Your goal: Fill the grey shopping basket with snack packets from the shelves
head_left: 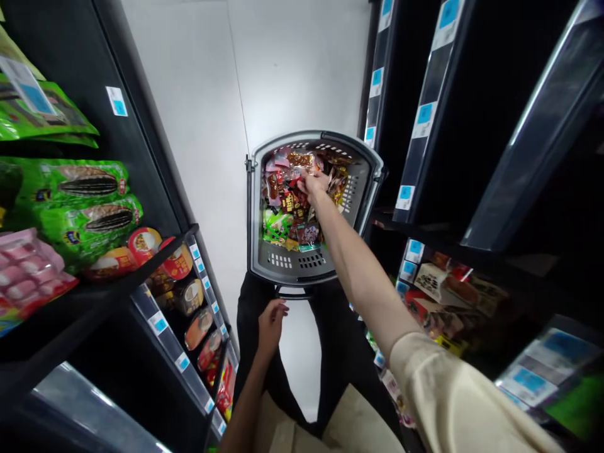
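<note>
— How full is the grey basket (363, 182)?

— Well filled: a heap of snack packets (290, 211) covers most of its floor. It hangs low in the aisle, between the two black shelf units.

— And the hands?

— The right hand (314, 184) is down inside the basket, fingers curled on the top of the heap. It looks to be gripping a packet, though I cannot tell which one. The left hand (271, 324) is closed around the dark basket handle (295, 292), carrying it.

— What is left, by your reckoning?

— The left shelf (113, 286) is stocked with green seed bags (89, 182) and cups. The right shelf (476, 236) shows dark bays above and some boxes lower down. So, in my judgement, most of the packets are yet to be dealt with.
</note>
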Demonstrator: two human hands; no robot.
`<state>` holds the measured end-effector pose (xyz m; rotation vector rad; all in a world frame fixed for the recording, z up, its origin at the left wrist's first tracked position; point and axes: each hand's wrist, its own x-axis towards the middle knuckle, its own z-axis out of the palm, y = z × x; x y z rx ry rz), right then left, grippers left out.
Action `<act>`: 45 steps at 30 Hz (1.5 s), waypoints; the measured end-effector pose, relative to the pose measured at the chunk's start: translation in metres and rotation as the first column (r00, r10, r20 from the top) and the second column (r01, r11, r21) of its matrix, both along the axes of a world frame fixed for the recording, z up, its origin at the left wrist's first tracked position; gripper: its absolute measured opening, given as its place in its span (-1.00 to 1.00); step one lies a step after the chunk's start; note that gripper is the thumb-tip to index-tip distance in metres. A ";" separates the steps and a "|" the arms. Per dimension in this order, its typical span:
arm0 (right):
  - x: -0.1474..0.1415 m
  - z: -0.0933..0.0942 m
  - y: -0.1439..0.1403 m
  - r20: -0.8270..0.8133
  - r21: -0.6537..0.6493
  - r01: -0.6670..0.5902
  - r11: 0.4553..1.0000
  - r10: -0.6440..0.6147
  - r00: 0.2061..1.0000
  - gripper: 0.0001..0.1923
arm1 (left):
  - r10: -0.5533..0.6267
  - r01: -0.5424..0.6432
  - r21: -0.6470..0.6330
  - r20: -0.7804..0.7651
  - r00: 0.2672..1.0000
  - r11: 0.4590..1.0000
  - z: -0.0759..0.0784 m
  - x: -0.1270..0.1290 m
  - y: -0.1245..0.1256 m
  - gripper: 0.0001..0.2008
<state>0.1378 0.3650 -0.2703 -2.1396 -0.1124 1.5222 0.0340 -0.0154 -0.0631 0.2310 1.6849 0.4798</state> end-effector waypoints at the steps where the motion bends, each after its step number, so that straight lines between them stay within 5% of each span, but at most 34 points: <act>1: 0.003 0.001 -0.003 0.018 -0.001 -0.024 1.000 0.024 1.000 -0.72 | 0.034 -0.034 -0.009 0.012 0.999 0.999 -0.005 -0.002 0.002 -0.72; 7: 0.030 0.048 -0.056 0.029 0.073 -0.141 0.987 0.139 0.990 -0.69 | 0.025 -0.025 0.048 0.004 1.000 0.999 -0.025 -0.023 0.032 -0.71; 13: 0.034 0.128 -0.135 -0.105 0.221 -0.295 0.930 0.323 0.940 -0.60 | 0.059 -0.070 0.100 0.110 0.992 0.992 -0.036 -0.034 0.114 -0.54; 15: 0.028 0.153 -0.155 -0.267 0.290 -0.436 0.852 0.509 0.818 -0.57 | 0.084 -0.108 0.121 0.188 0.979 0.987 -0.037 -0.030 0.143 -0.44; 18: 0.021 0.174 -0.165 -0.509 0.412 -0.571 0.710 0.699 0.502 -0.55 | 0.166 -0.197 0.149 0.198 0.966 0.969 -0.037 -0.024 0.173 -0.47; 19: 0.020 0.175 -0.160 -0.527 0.432 -0.592 0.680 0.723 0.447 -0.54 | 0.214 -0.243 0.162 0.179 0.960 0.956 -0.037 -0.022 0.179 -0.48; 21: 0.022 0.164 -0.140 -0.405 0.417 -0.644 0.642 0.765 0.500 -0.47 | 0.321 -0.347 0.175 0.159 0.934 0.921 -0.037 -0.022 0.185 -0.46; 23: 0.024 0.139 -0.111 -0.020 0.341 -0.729 0.594 0.780 0.626 -0.52 | 0.397 -0.422 0.156 0.170 0.902 0.893 -0.038 -0.027 0.187 -0.40; 24: 0.026 0.124 -0.095 0.221 0.278 -0.790 0.546 0.764 0.606 -0.65 | 0.414 -0.439 0.138 0.180 0.893 0.888 -0.038 -0.030 0.186 -0.36; 26: 0.027 0.093 -0.065 0.495 0.154 -0.906 0.394 0.763 0.416 -0.67 | 0.415 -0.441 0.094 0.208 0.886 0.893 -0.037 -0.039 0.183 -0.31; 29: 0.025 0.057 -0.035 0.534 0.043 -0.986 0.163 0.830 0.160 -0.53 | 0.394 -0.415 0.022 0.270 0.878 0.910 -0.036 -0.053 0.172 -0.30; 31: 0.023 0.042 -0.027 0.519 0.035 -0.992 0.124 0.846 0.124 -0.61 | 0.391 -0.406 -0.012 0.296 0.871 0.914 -0.036 -0.060 0.164 -0.29; 34: 0.020 0.038 -0.029 0.503 0.070 -0.964 0.256 0.826 0.255 -0.76 | 0.424 -0.430 -0.051 0.301 0.854 0.902 -0.038 -0.067 0.155 -0.32; 38: 0.024 0.067 -0.047 0.219 0.187 -0.660 0.728 0.624 0.750 -0.87 | 0.541 -0.537 -0.129 0.382 0.749 0.834 -0.033 -0.074 0.155 -0.43; 40: 0.031 0.092 -0.059 -0.074 0.218 -0.414 0.884 0.438 0.896 -0.76 | 0.574 -0.575 -0.151 0.450 0.684 0.804 -0.025 -0.076 0.160 -0.46; 42: 0.039 0.118 -0.071 -0.290 0.233 -0.261 0.937 0.324 0.901 -0.66 | 0.585 -0.602 -0.152 0.504 0.635 0.784 -0.017 -0.078 0.167 -0.45; 45: 0.048 0.146 -0.087 -0.350 0.235 -0.232 0.944 0.305 0.886 -0.61 | 0.578 -0.619 -0.132 0.547 0.606 0.774 -0.009 -0.076 0.178 -0.41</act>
